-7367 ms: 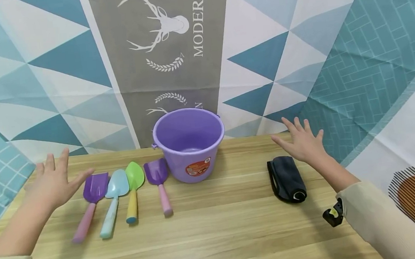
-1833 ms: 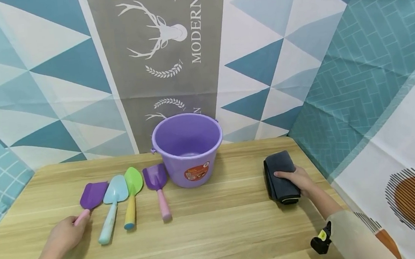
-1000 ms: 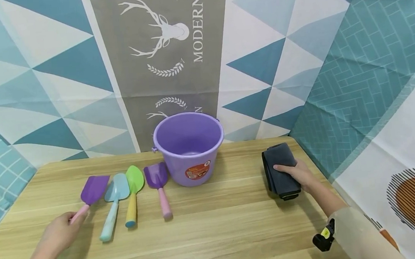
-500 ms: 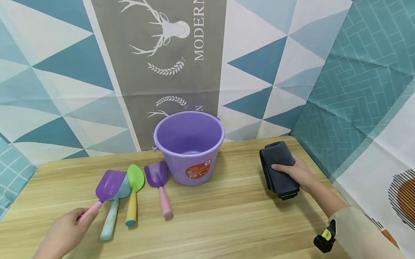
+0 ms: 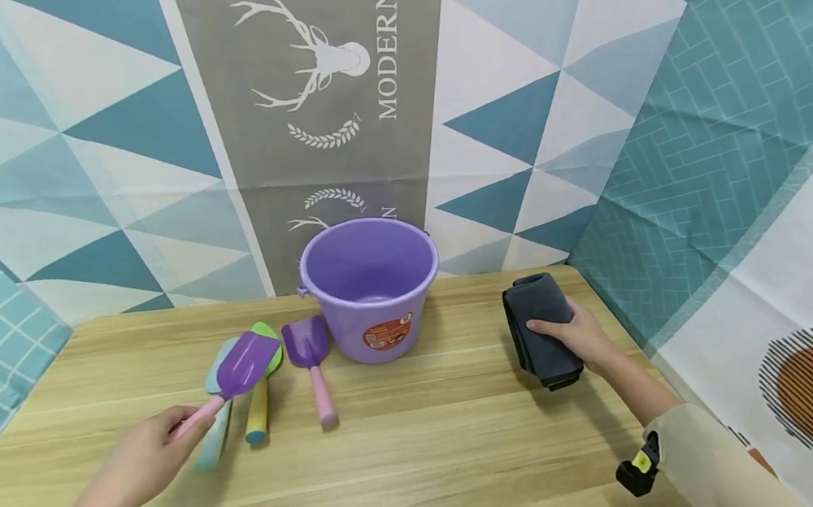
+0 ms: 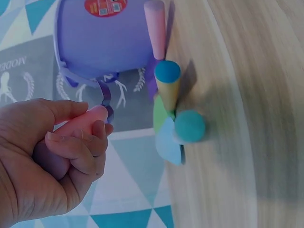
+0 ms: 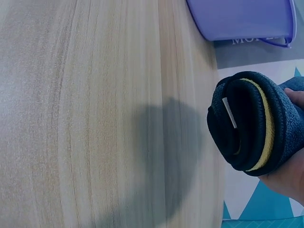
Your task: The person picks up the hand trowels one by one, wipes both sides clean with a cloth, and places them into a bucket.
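My left hand (image 5: 140, 460) grips the pink handle of a toy shovel with a purple blade (image 5: 246, 363). The shovel is raised off the table, its blade passing in front of a light-blue shovel (image 5: 214, 437) and a green shovel with a yellow handle (image 5: 257, 415). In the left wrist view, curled fingers wrap the pink handle (image 6: 78, 127). My right hand (image 5: 585, 338) holds a folded dark grey cloth (image 5: 542, 330), thumb on its near face. The right wrist view shows the cloth's rolled end, with a yellow stripe, above the table and its shadow.
A purple bucket (image 5: 376, 322) stands at the table's back, its mouth up. Left of it lies a second purple shovel (image 5: 320, 392) with a pink handle. The wooden table (image 5: 427, 464) meets a patterned cloth backdrop (image 5: 511, 113) behind and at the sides.
Both hands began open and apart from things, then took hold of the left-hand purple shovel and the dark cloth. The shovel has risen and moved right; the cloth has lifted and shifted slightly left.
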Demonstrator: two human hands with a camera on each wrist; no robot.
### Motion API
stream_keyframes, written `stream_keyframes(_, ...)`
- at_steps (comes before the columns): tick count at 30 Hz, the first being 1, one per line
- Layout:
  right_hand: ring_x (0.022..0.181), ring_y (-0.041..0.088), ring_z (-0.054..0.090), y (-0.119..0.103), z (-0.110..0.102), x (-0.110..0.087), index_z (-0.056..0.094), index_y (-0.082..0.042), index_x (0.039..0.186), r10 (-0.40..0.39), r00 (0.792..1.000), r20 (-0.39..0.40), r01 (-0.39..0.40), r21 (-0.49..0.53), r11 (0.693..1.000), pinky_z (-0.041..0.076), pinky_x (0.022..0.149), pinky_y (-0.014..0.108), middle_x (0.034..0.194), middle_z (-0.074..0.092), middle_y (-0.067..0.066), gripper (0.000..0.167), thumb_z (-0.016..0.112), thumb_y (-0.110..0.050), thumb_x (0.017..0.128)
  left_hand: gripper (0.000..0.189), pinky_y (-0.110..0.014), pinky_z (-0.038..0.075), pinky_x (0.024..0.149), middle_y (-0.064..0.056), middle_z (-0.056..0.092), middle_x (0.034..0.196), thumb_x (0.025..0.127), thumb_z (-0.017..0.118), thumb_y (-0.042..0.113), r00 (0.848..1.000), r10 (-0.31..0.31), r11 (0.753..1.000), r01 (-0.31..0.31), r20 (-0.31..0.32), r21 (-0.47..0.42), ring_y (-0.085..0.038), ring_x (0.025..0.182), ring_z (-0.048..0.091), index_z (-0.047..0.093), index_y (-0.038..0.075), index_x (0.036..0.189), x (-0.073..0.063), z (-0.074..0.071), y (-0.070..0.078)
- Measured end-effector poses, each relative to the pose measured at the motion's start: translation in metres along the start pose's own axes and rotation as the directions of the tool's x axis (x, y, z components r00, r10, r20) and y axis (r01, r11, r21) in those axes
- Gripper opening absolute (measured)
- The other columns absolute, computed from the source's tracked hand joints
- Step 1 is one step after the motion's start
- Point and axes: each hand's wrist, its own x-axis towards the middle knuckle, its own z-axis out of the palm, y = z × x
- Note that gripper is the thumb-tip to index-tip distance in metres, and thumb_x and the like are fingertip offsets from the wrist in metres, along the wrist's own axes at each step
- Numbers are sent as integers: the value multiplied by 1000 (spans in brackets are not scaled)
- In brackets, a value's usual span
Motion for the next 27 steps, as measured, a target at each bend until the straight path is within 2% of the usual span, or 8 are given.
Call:
stream_keyframes(3,84,14,64,-2,1,-1,31,-8,143,-25,1000,4,25,-7,1000,55,73,33,126,50,24,74,69,-30,84,57,-37,46,63,-11,66,91,97,42,44,1000,1,1000,-1,30,-8,-22,77,54,56,-6,121,-2,0,7)
stream_keyframes(7,88,18,65,-6,2,-5,29,-10,145,-69,998,7,69,-20,997,55,73,34,130,47,25,74,69,-28,85,55,-29,39,59,-4,59,79,97,44,44,998,2,1000,0,55,-26,-18,71,49,57,-3,122,-5,1,16)
stream_keyframes(13,101,31,61,-13,4,-9,33,-10,142,-135,991,-22,131,-127,983,54,76,38,130,48,23,73,70,-33,83,49,-26,35,55,-1,52,71,96,46,44,998,17,999,-15,61,-44,-15,66,45,61,3,118,-10,1,26)
stream_keyframes(16,104,36,58,-14,6,-10,40,-10,138,-201,979,-42,188,-203,961,53,79,42,127,51,21,68,71,-33,82,46,-25,35,54,0,51,70,95,48,44,998,25,999,-22,59,-47,-13,64,45,63,6,115,-13,2,31)
stream_keyframes(20,106,37,57,-15,10,-12,45,-9,135,-302,952,-51,276,-282,919,51,82,48,125,54,20,62,71,-29,82,43,-23,36,53,0,53,69,94,50,43,998,44,997,-40,54,-69,-10,62,46,64,7,112,-16,5,39)
stream_keyframes(27,110,38,55,-18,18,-17,45,-9,135,-401,915,-30,369,-335,867,48,85,53,127,54,19,59,71,-19,83,34,-22,37,56,4,51,68,93,54,40,993,114,992,-114,5,-62,-7,64,44,68,12,105,-18,10,52)
